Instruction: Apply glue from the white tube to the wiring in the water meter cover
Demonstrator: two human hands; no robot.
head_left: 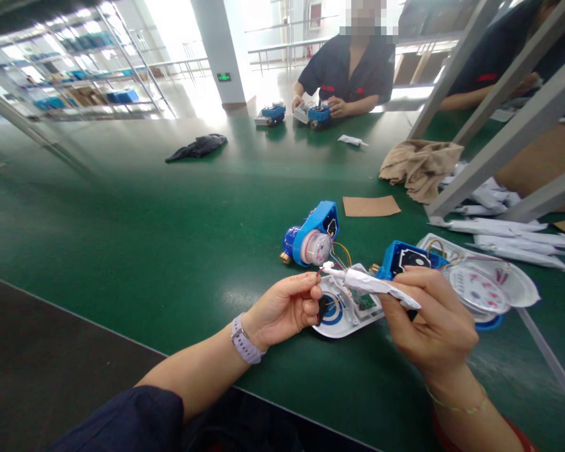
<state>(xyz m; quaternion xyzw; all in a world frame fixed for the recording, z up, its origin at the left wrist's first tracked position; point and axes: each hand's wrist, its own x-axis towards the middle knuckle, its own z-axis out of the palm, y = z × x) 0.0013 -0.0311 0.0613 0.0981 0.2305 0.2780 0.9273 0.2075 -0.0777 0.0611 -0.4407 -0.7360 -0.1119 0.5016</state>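
My right hand is closed around a white squeeze tube, its nozzle pointing left. At the nozzle tip, my left hand pinches thin red and black wires; a small white piece shows there, and I cannot tell whether the nozzle touches it. Beneath both hands lies an opened white cover with a circuit board and a blue ring inside. Coloured wires run from it to a blue water meter with a clear round dial. A second blue meter with its white cover lies behind my right hand.
Several white tubes lie at the right by grey metal posts. A beige cloth, a cardboard piece and a dark cloth rest on the green table. Across it, a person handles another meter.
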